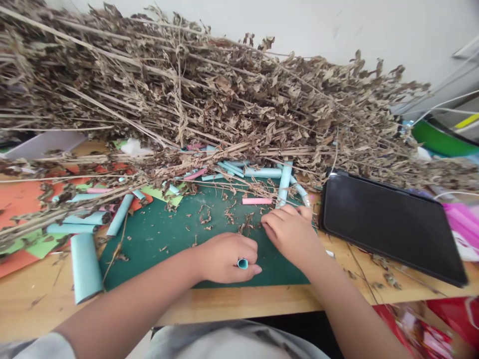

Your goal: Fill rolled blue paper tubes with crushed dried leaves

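Note:
Over the front of the green cutting mat (pixel 175 224), my left hand (pixel 224 254) is closed around a rolled blue paper tube (pixel 243 263). The tube's hollow end shows between the fingers. My right hand (pixel 294 234) rests at the mat's right side, its fingers curled downward and pressed together. Whatever those fingertips hold, if anything, is hidden. Just beyond them lie an upright-pointing blue paper roll (pixel 285 182) and a pink paper roll (pixel 257 201). Crumbs of dried leaf (pixel 245 224) are scattered on the mat between the hands.
A large heap of dried leafy stalks (pixel 224 94) spans the back. A black tablet (pixel 389 224) lies at right. Several blue rolls, including a thick one (pixel 85 267), and orange paper (pixel 17 199) lie at left. The wooden table's (pixel 224 301) front edge is near my body.

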Motion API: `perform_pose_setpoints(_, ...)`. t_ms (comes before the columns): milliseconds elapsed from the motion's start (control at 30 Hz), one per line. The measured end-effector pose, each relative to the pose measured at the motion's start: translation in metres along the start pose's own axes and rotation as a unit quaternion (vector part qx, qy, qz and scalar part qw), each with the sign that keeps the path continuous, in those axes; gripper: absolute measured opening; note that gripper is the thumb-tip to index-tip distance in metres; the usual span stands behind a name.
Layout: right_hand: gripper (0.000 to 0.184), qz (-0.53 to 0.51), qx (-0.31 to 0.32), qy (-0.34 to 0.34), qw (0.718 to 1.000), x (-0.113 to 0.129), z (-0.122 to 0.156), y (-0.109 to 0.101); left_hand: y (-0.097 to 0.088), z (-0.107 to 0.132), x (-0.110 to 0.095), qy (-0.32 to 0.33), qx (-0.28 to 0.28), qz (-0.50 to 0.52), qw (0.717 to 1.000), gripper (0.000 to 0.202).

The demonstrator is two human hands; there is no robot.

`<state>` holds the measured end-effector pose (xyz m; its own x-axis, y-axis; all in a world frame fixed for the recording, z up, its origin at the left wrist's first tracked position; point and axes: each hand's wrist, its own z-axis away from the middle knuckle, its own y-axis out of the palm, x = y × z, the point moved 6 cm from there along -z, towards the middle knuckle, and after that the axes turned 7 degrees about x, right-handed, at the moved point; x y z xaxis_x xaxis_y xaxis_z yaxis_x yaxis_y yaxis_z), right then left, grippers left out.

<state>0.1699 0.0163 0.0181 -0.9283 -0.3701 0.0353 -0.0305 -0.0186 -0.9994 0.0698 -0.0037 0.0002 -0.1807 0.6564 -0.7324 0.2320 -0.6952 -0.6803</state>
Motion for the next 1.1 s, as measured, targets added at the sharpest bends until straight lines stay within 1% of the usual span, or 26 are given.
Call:
perform_pose_setpoints(100, 0.011, -0.120, -0.050, 0.009, 0.991, -0.001, 0.006, -0.008, -0.001, -0.001, 0.001, 0.012, -0.004, 0.020, 1.000, 0.029)
perform_pose_setpoints(133, 0.010, -0.176, -0.069, 0.007, 0.982, 0.000, 0.010, -0.010, -0.001, -0.002, 0.001, 0.015, -0.005, 0.028, 0.999, 0.029)
perform_pose_setpoints(167, 0.009, -0.242, -0.086, -0.002, 0.967, 0.002, 0.014, -0.011, -0.001, -0.002, 0.001, 0.016, -0.006, 0.036, 0.999, 0.028)
perform_pose_setpoints(200, 0.008, -0.314, -0.103, -0.016, 0.944, 0.005, 0.018, -0.013, -0.001, -0.002, 0.001, 0.018, -0.007, 0.041, 0.999, 0.028)
perform_pose_setpoints(267, 0.008, -0.449, -0.132, -0.050, 0.882, 0.014, 0.025, -0.017, -0.002, -0.002, 0.001, 0.016, -0.011, 0.044, 0.999, 0.029)
perform_pose_setpoints(300, 0.009, -0.492, -0.138, -0.068, 0.857, 0.019, 0.028, -0.019, -0.002, -0.002, 0.002, 0.012, -0.013, 0.046, 0.999, 0.027)
perform_pose_setpoints(333, 0.010, -0.513, -0.137, -0.085, 0.843, 0.025, 0.029, -0.021, -0.002, -0.001, 0.002, 0.007, -0.015, 0.047, 0.999, 0.025)
perform_pose_setpoints(367, 0.010, -0.514, -0.132, -0.100, 0.842, 0.031, 0.030, -0.023, -0.002, -0.001, 0.003, 0.001, -0.015, 0.050, 0.999, 0.022)
perform_pose_setpoints(467, 0.011, -0.458, -0.120, -0.116, 0.873, 0.044, 0.028, -0.025, 0.000, -0.001, 0.006, -0.017, -0.010, 0.061, 0.998, 0.015)
perform_pose_setpoints(533, 0.011, -0.424, -0.123, -0.109, 0.891, 0.046, 0.027, -0.024, 0.000, 0.000, 0.008, -0.023, -0.013, 0.071, 0.997, 0.014)
perform_pose_setpoints(633, 0.011, -0.379, -0.136, -0.104, 0.909, 0.046, 0.028, -0.023, -0.001, 0.000, 0.009, -0.014, -0.024, 0.100, 0.995, 0.012)
perform_pose_setpoints(767, 0.011, -0.303, -0.154, -0.133, 0.931, 0.052, 0.031, -0.028, -0.001, 0.000, 0.010, -0.007, -0.032, 0.145, 0.989, 0.008)
perform_pose_setpoints(867, 0.014, -0.255, -0.166, -0.145, 0.942, 0.056, 0.031, -0.034, -0.001, 0.000, 0.010, -0.011, -0.037, 0.168, 0.985, 0.006)
perform_pose_setpoints(967, 0.015, -0.229, -0.180, -0.147, 0.945, 0.056, 0.032, -0.036, -0.002, 0.001, 0.010, -0.007, -0.047, 0.166, 0.985, 0.010)
perform_pose_setpoints(1100, 0.011, -0.177, -0.194, -0.164, 0.951, 0.058, 0.034, -0.038, -0.002, 0.001, 0.009, -0.001, -0.048, 0.155, 0.987, 0.011)
